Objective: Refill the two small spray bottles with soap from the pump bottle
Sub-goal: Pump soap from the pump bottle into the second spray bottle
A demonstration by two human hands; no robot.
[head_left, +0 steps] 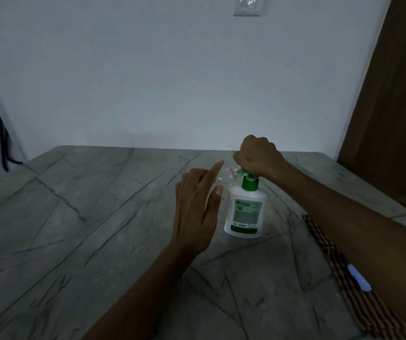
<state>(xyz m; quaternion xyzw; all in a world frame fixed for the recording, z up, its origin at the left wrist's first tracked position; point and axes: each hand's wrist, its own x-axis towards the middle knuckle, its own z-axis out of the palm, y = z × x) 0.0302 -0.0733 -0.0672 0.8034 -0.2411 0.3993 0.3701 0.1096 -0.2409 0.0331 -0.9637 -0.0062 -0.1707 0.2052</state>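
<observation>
A white pump bottle (246, 212) with a green pump stands upright on the grey marble table (99, 217). My right hand (258, 158) sits on top of it, fingers curled round the green pump head. A small clear spray bottle (226, 176) is held tilted, its mouth at the pump's spout. My left hand (197, 207) holds this bottle between the extended index finger and the thumb. A yellowish patch shows just behind the left palm; I cannot tell what it is. No second small bottle can be made out.
A striped cloth (344, 273) with a light blue object (359, 278) on it lies along the table's right edge. A brown door (393, 106) stands at the right, a wall switch (246, 6) above, a dark cable (5, 143) at the left.
</observation>
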